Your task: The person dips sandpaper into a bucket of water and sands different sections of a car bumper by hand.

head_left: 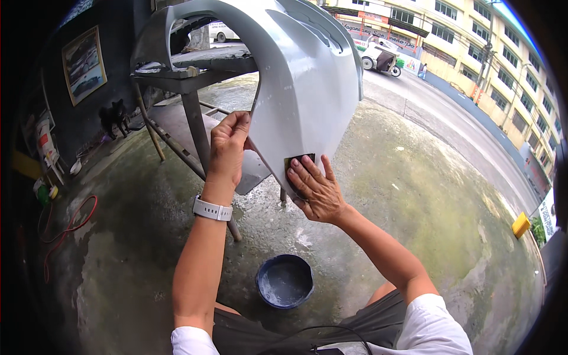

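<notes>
Nearest, at 6 o'clock: 1 round blue basin point(284, 281) on the wet concrete floor point(414, 195), looks like plastic, w/ a shallow film of cloudy water in the bottom. Floor is rough, damp, blotched green in patches.

Above it, 2 bare forearms come up from the lower edge. Left wrist carries 1 white band w/ small holes, a watch strap point(212, 209), rubbery look.

Right hand point(316, 189), just right of centre: fingers together and laid flat, pressing 1 dark square sheet of sandpaper point(297, 164) against the lower tip of the bumper panel. Sheet is thin, matte, nearly black; only its upper part shows past the fingertips.

Left hand point(228, 148), at 10 o'clock of the right hand: fingers curled and clamped on the panel's left edge, thumb side toward the camera.

Bumper panel point(307, 83): 1 large grey moulded car part, smooth and dull-satin like primer, curved w/ ridges near the top, tapering to a point at the bottom where both hands meet it. It fills the 12 o'clock area and rests over 1 metal stand point(192, 112), grey angle-iron, scuffed, legs splayed to the floor.

At 9 o'clock: 1 red hose point(68, 228), thin, looping on the ground. Farther, at 10 o'clock: 1 framed picture point(84, 64) on a dark wall.

Farthest, at 1–2 o'clock: paved street, 1 small white vehicle point(381, 57), a long yellow building point(473, 41) w/ rows of windows. At 3 o'clock by the rim: 1 yellow box-like object point(520, 225).
</notes>
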Available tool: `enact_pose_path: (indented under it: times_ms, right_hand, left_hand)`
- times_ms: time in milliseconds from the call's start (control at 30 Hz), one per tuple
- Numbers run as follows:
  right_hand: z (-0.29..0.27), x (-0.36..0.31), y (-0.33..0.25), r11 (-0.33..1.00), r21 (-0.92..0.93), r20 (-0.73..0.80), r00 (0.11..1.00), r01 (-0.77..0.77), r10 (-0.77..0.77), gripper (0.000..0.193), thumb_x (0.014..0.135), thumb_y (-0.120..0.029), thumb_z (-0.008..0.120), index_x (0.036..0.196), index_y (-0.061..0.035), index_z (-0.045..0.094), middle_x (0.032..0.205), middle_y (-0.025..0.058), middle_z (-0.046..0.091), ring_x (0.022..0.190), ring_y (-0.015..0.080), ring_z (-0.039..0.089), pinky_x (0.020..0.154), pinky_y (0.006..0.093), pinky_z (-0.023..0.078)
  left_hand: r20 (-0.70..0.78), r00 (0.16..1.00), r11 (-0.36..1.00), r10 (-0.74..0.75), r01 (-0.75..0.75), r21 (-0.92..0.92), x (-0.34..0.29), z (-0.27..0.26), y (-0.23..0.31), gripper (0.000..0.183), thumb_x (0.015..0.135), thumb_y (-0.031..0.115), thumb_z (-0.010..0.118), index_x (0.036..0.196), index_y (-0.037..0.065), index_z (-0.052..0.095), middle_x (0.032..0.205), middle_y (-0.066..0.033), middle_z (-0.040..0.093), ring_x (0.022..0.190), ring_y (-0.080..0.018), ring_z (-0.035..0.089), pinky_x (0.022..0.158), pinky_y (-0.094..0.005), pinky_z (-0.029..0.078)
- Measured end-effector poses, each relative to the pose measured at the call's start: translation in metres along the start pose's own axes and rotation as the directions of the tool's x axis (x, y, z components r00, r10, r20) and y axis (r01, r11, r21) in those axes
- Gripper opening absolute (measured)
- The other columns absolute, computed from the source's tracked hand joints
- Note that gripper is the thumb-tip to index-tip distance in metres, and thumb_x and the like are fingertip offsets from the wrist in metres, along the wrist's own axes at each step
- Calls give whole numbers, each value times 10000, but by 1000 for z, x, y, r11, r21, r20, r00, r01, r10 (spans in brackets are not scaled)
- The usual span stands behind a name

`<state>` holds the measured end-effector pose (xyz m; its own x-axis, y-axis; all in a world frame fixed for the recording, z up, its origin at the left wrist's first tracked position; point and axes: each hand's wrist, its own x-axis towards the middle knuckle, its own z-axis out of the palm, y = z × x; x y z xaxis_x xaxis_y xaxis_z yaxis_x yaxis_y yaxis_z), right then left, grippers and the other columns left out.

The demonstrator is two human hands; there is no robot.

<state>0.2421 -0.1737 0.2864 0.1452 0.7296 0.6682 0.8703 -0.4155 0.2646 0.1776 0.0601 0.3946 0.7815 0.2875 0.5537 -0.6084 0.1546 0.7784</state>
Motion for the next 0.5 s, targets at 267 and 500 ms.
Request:
enact_pose_path:
  times_ms: [267,500]
  right_hand:
    - [-59,196,109,943,123,-294,896,-310,333,676,1079,-476,294,1655,-122,283,1727,92,262,1614,275,154,1286,534,-38]
    - [-20,119,71,941,216,-346,881,-259,322,741,1037,-469,410,1647,-71,272,1725,129,248,1615,292,157,1280,567,-39]
  left_hand:
    - [30,987,925,160,-160,345,1,27,-4,212,989,178,730,1056,-9,656,916,-49,735,815,-120,657,762,-296,542]
    - [76,947,700,312,-283,656,8,24,-7,319,869,127,840,1096,-19,668,992,-144,777,859,-226,742,802,-359,569]
